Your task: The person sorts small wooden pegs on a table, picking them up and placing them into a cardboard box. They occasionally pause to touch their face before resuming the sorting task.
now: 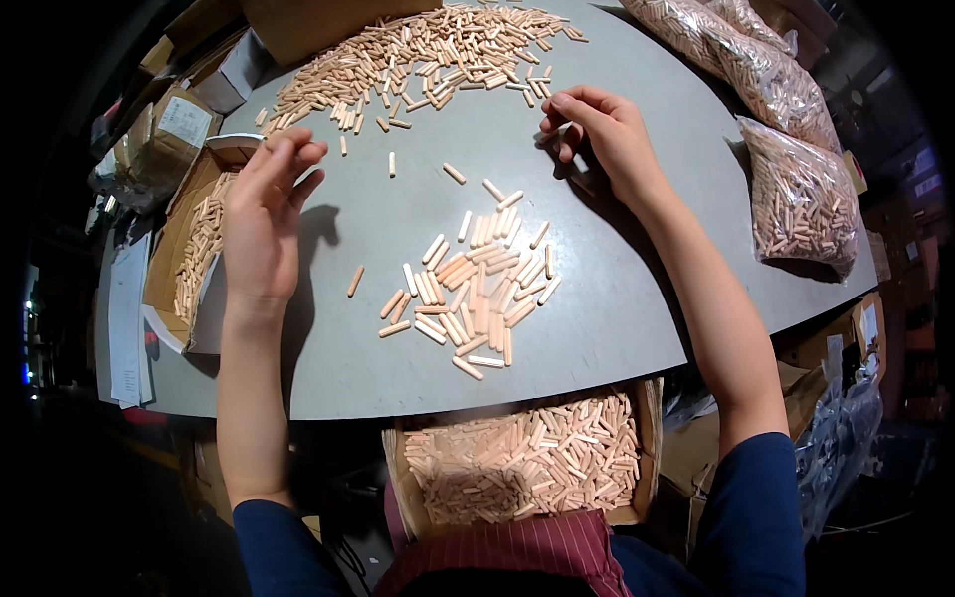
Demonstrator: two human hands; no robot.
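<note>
Both hands hover above a grey table. My left hand point(267, 214) is raised beside an open cardboard box of wooden dowels, its fingers loosely bent and the thumb apart; I see nothing held. My right hand point(615, 139) is at the right of the far dowel heap, fingers curved with a gap between fingertips and nothing visible in them. Between my forearms lies a small loose pile of short wooden dowels point(482, 289). A larger dowel heap point(418, 60) spreads across the far side, with a few single dowels point(454, 173) between the two.
The left box point(164, 264) stands on the table edge by white papers point(127, 318). A dowel-filled cardboard box point(649, 448) sits below the near edge, against my body. Clear plastic bags of dowels point(801, 199) line the right edge. More cartons point(184, 124) stand at the far left.
</note>
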